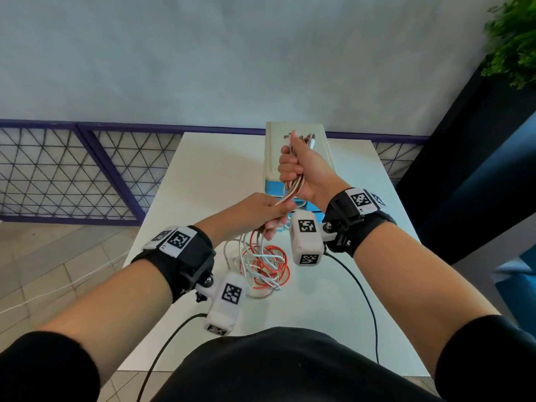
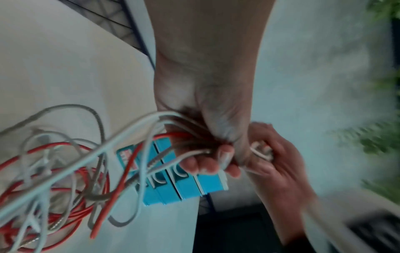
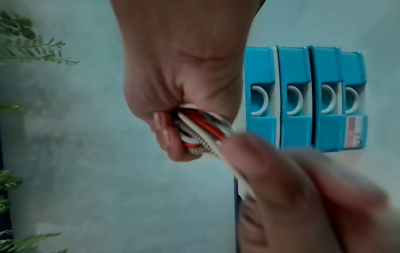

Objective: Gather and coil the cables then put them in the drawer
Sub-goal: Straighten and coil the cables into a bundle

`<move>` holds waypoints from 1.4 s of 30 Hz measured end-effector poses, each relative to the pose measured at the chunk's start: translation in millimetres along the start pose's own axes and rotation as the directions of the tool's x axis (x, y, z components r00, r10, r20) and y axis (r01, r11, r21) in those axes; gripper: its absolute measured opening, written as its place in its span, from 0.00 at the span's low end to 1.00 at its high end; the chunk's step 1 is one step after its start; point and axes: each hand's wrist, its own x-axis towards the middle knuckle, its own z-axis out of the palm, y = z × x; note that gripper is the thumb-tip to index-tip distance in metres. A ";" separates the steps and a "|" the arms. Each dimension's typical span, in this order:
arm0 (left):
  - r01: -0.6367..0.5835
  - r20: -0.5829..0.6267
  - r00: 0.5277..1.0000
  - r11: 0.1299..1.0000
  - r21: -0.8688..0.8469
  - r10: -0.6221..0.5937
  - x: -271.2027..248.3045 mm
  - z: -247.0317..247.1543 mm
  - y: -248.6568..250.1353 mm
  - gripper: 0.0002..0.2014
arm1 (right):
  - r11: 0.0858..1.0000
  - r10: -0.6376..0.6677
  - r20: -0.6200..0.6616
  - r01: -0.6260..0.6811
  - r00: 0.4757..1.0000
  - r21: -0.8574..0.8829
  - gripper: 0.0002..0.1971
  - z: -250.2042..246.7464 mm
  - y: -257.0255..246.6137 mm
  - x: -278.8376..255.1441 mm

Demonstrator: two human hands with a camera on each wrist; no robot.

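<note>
Head view, left to right: a purple-framed wire-mesh railing [image 1: 72,169] runs along the floor edge behind the white table [image 1: 208,175]. The left hand [image 1: 255,211] is raised above the table's middle, its fingers curled around the bundle of cables [image 1: 265,262] partway along their length. Below that hand the loose remainder hangs down and piles in a tangle on the tabletop: red strands, white strands and one braided metallic strand, all intermixed (no individual cable can be traced end to end). Just right of and above the left hand, the right hand [image 1: 301,166] is closed in a fist around the upper end of the same bundle; short cable ends protrude from the top of the fist. Between the two hands the strands run taut and close together.

Behind the right hand stands the drawer unit [image 1: 295,134], a cream-coloured case with blue fronts, placed at the far right part of the table. Further right, a dark wall panel and green foliage [image 1: 513,39] occupy the corner.

Left wrist view: the fingers [image 2: 207,162] wrap the strands against the palm, and the tangle spreads at the left. The blue drawers [image 2: 184,184] show behind.

Right wrist view: the fingertips [image 3: 164,133] press red, white and braided strands into the palm. Four blue drawer fronts [image 3: 303,95], each with a white ring pull, all appear closed.
</note>
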 end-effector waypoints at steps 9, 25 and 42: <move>0.186 0.140 0.981 0.858 -0.478 -0.134 -8.4 -28.7 -27.7 0.19 | 0.992 -0.123 -0.089 0.121 0.988 -0.027 0.19 -16.8 -20.5 2.2; -0.054 -0.350 0.919 0.939 0.339 0.179 12.4 -38.9 10.3 0.16 | 0.778 0.184 0.069 -0.103 0.980 -0.620 0.20 -27.5 -19.1 -6.5; 0.120 -0.224 0.970 0.987 0.111 -0.092 16.0 -43.3 9.1 0.25 | 0.640 0.269 0.044 -0.144 0.962 -0.755 0.06 -17.1 -4.3 -12.1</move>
